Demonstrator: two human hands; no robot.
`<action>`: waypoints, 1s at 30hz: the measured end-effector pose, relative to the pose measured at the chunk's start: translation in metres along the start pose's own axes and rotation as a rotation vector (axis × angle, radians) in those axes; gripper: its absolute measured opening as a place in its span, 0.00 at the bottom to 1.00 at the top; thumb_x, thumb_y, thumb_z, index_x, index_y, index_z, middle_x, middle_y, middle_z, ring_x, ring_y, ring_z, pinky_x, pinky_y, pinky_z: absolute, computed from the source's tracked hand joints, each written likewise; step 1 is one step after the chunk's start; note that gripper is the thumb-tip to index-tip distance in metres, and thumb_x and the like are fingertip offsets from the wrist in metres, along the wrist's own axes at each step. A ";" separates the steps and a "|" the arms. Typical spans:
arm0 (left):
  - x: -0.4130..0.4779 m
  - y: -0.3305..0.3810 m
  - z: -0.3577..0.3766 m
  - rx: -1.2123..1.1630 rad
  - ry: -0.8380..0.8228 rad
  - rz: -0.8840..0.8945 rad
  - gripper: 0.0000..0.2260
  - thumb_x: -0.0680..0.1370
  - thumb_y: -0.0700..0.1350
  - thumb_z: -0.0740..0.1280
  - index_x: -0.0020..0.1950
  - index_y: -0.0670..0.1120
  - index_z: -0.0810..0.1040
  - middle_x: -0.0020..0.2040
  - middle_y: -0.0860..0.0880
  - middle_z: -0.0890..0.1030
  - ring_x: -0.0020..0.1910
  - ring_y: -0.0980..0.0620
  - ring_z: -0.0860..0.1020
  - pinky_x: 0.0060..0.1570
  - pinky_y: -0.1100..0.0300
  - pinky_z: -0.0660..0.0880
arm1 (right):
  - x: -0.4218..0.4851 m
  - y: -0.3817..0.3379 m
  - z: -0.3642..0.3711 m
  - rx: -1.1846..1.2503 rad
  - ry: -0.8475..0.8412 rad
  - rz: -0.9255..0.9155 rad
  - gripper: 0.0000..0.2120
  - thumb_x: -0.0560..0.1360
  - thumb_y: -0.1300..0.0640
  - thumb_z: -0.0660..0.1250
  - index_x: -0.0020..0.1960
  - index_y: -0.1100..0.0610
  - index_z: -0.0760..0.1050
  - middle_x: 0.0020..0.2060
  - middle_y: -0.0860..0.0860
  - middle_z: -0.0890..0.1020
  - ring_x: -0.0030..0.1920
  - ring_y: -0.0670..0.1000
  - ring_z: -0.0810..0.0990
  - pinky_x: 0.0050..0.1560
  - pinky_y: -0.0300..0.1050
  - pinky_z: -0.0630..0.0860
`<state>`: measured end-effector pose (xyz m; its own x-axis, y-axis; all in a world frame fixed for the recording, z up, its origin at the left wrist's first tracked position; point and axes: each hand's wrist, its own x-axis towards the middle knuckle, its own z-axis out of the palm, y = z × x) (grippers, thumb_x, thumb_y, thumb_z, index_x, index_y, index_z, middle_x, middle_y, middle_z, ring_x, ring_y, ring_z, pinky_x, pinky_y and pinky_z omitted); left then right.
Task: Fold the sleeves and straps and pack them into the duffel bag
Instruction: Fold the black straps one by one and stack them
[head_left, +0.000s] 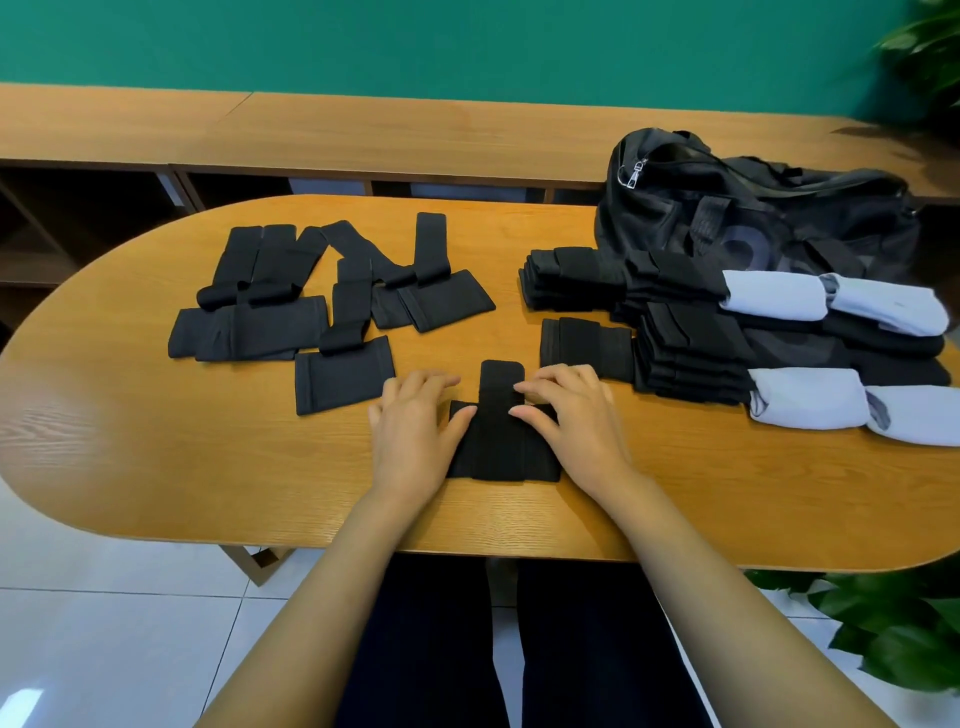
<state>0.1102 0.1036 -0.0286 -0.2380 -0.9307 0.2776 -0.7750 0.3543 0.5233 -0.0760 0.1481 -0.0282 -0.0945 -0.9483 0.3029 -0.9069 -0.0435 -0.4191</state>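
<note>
Both hands, my left hand (415, 426) and right hand (571, 415), press flat with fingers spread on the black sleeve (501, 441) lying on the table (156, 457), grasping nothing.

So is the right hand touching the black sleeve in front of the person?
Touching. The head view shows the right hand with fingertips pressed on the black sleeve.

Black sleeve with strap (501, 426) lies flat at near counter edge before you, strap folded up its middle, tip poking past far edge. Unfolded black sleeves and straps (317, 296) sprawl far left. Folded black stacks (670, 322) sit right, white rolled pieces (831, 299) beside them. Black duffel bag (753, 208) slumps far right, touching stacks.
</note>
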 end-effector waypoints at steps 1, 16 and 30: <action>0.000 -0.001 -0.001 -0.018 -0.010 0.057 0.16 0.80 0.51 0.66 0.67 0.51 0.76 0.66 0.55 0.75 0.65 0.52 0.67 0.59 0.60 0.56 | -0.004 -0.002 -0.001 -0.009 0.005 -0.014 0.19 0.78 0.42 0.61 0.63 0.49 0.79 0.59 0.45 0.79 0.62 0.48 0.70 0.61 0.45 0.64; -0.007 -0.002 -0.003 -0.015 -0.377 0.230 0.21 0.84 0.53 0.52 0.78 0.56 0.59 0.76 0.58 0.65 0.78 0.58 0.50 0.74 0.44 0.31 | -0.034 -0.007 -0.009 -0.103 -0.330 -0.128 0.29 0.79 0.34 0.42 0.76 0.41 0.62 0.77 0.38 0.58 0.78 0.43 0.42 0.75 0.55 0.30; -0.033 -0.023 -0.013 -0.020 -0.433 0.389 0.34 0.72 0.72 0.57 0.75 0.60 0.63 0.77 0.61 0.58 0.77 0.64 0.49 0.76 0.44 0.38 | -0.047 0.007 -0.019 -0.103 -0.335 -0.190 0.35 0.74 0.26 0.46 0.75 0.40 0.62 0.76 0.37 0.60 0.77 0.41 0.44 0.76 0.55 0.33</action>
<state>0.1437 0.1278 -0.0394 -0.7238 -0.6828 0.0995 -0.5728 0.6750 0.4651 -0.0853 0.1981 -0.0292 0.2027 -0.9771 0.0642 -0.9333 -0.2126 -0.2893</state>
